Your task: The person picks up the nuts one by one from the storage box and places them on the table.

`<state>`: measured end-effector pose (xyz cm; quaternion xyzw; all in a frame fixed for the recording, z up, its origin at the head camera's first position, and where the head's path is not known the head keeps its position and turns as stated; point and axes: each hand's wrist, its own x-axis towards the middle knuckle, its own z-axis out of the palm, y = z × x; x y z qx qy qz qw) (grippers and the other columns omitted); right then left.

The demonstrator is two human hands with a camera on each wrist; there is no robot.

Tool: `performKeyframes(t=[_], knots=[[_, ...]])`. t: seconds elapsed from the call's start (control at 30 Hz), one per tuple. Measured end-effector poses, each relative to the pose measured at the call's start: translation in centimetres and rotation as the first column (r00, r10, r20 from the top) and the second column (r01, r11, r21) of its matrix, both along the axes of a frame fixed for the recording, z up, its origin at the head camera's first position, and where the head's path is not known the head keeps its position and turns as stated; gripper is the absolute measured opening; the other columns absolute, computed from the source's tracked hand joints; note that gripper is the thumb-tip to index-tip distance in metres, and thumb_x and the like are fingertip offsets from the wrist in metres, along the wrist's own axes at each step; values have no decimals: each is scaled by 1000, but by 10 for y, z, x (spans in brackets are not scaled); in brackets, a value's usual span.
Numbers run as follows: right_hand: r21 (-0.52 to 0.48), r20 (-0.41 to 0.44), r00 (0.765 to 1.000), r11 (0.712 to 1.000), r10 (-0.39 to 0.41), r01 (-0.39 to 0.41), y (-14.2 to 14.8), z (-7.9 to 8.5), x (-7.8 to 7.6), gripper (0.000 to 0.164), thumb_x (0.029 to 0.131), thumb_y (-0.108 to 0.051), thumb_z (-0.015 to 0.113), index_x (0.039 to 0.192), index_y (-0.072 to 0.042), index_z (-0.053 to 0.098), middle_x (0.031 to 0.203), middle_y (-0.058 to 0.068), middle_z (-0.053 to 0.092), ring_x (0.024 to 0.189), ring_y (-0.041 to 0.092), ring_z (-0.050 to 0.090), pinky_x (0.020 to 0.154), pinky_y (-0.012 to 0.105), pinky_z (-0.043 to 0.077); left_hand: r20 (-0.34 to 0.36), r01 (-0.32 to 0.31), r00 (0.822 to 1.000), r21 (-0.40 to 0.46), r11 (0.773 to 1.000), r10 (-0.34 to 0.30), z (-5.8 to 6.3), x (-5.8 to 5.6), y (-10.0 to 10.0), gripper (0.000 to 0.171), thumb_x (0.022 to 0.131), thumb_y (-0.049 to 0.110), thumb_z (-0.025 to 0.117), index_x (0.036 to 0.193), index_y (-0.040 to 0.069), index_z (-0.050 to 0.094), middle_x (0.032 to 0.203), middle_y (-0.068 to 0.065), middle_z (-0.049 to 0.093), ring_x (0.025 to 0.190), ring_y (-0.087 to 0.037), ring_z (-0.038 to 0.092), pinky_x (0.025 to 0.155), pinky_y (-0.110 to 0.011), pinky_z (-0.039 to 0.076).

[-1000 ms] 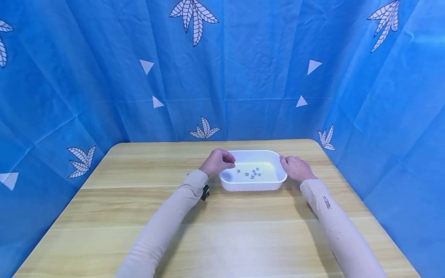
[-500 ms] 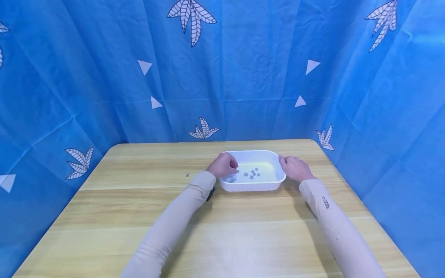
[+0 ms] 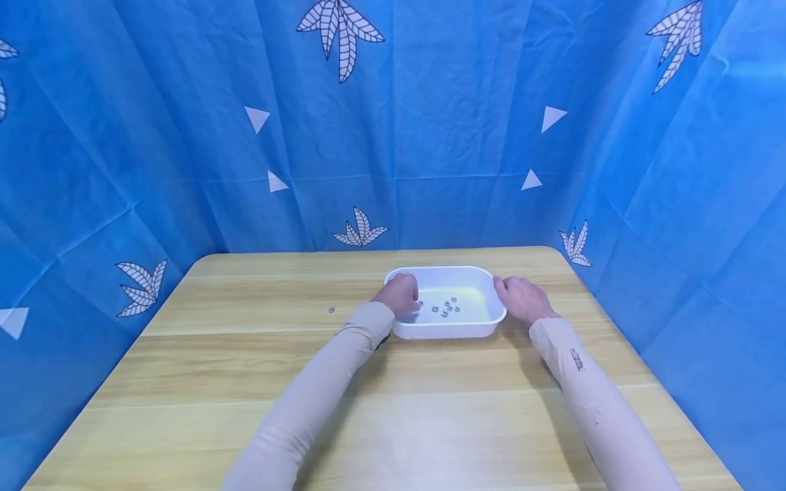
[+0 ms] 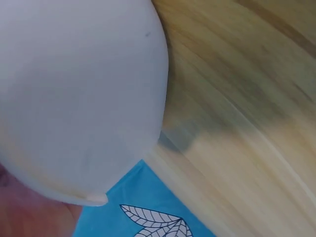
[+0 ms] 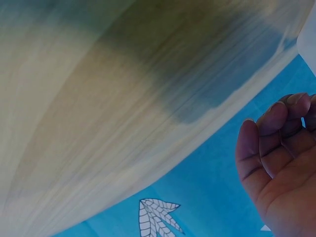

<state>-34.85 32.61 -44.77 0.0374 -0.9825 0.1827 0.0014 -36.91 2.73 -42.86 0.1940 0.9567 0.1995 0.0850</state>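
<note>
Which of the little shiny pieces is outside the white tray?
The lone piece on the wooden table, left of the tray; the other visible pieces lie inside it.

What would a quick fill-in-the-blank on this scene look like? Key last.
1. The hand nearer the shiny piece lying on the table is the person's ____ one.
2. In the head view, the other hand is at the ____ end of the white tray.
3. The curtain behind the table shows white leaf prints on a ____ background.

Missing: left; right; blue.
</note>
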Motion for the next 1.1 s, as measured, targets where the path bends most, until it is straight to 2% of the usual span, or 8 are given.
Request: performKeyframes(t=[0.23,0.53,0.77,1.1], knots=[[-1,12,1000,1000,-2,2,1,-1,1,79,109,-53,13,128,2,66,127,27,69,120,49,63,100,63,51,-20,4,1000,-41,999,-5,-5,-5,7,13,89,7,78,98,2,69,90,-8,72,80,-19,65,80,-32,59],[-8,17,1000,1000,-10,10,0,0,2,75,110,-51,17,130,3,65,129,28,68,121,50,63,101,63,50,-27,-13,1000,-69,998,11,-8,-8,13,12,90,7,76,95,3,66,85,-6,69,77,-18,63,76,-32,57],[-9,21,1000,1000,-12,13,-1,2,2,76,110,-51,16,133,3,64,130,28,67,122,49,62,103,63,49,-57,-13,998,-64,998,10,-10,-9,15,15,87,6,79,93,4,66,85,-7,68,77,-19,62,77,-33,57],[-14,6,1000,1000,-9,9,0,0,1,73,110,-48,18,130,3,65,129,28,68,122,49,63,103,63,50,-47,-37,998,-58,998,35,-9,-7,19,17,88,11,81,97,3,68,90,-8,70,82,-20,64,85,-35,58]])
